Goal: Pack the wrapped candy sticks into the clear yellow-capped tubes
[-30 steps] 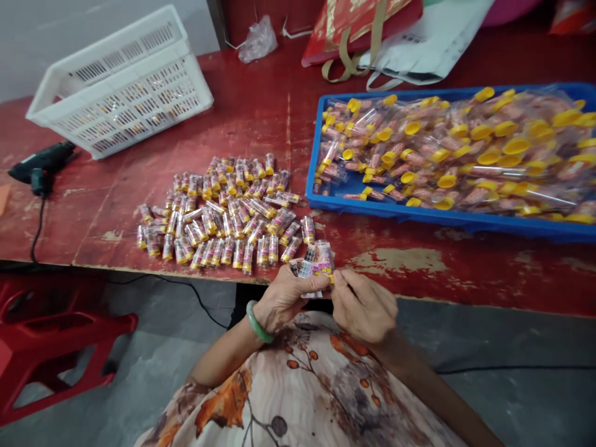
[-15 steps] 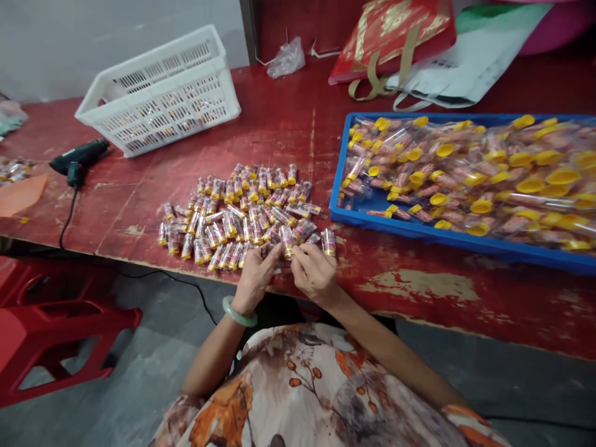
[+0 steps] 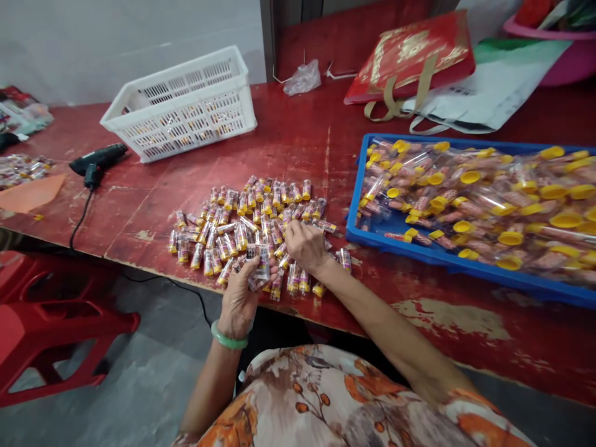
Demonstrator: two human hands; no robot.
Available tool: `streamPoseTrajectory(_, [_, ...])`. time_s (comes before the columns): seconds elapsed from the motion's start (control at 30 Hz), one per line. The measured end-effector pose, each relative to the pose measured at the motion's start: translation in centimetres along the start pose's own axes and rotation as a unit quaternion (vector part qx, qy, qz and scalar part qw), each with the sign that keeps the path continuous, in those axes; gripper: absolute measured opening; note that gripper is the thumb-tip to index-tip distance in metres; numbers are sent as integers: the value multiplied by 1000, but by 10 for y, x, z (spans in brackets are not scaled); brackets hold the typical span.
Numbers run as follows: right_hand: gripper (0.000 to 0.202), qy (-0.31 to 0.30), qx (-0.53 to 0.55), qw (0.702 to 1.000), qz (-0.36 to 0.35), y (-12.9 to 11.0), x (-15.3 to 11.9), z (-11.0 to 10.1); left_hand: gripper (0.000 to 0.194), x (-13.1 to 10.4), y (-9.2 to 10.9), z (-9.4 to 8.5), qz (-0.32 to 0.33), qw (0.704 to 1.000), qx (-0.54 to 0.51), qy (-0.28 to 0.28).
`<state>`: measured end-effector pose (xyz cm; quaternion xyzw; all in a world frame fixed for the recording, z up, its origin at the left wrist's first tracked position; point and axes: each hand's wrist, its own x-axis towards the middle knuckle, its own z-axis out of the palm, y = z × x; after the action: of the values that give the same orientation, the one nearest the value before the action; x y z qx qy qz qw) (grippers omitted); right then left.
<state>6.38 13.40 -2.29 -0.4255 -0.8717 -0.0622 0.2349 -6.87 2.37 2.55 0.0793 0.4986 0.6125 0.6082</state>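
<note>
- Left hand (image 3: 239,299): holding printed labels (image 3: 262,261) (cards or film, too small to tell).
- Right hand (image 3: 306,249): fingers bunched at one tube (image 3: 287,215); grip hidden, can't tell if holding.
- Other tubes (image 3: 241,237): loose cluster on worktop (image 3: 302,136), around both hands.
- Step, my read: placing or picking that tube.
- Next move calls for a light pinch; neighbours crowd close.

At my 12 o'clock, a crumpled clear plastic bag (image 3: 305,77) lies near the wall. A red bag with gold print (image 3: 414,53) sits towards 1, a green-and-white bag (image 3: 493,84) at 2, just before a pink basin (image 3: 570,62). I have a white slatted crate (image 3: 195,115) at 10, a black heat gun (image 3: 100,158) and an orange sheet (image 3: 35,194) near 9, and a red stool (image 3: 56,316) on the floor at 8.
</note>
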Motion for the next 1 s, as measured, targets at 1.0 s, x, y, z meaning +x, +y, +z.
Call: streamPoseTrajectory(1.0, [29, 20, 19, 959, 284, 168, -48, -103, 52, -16, -44, 57, -12, 995, 57, -80])
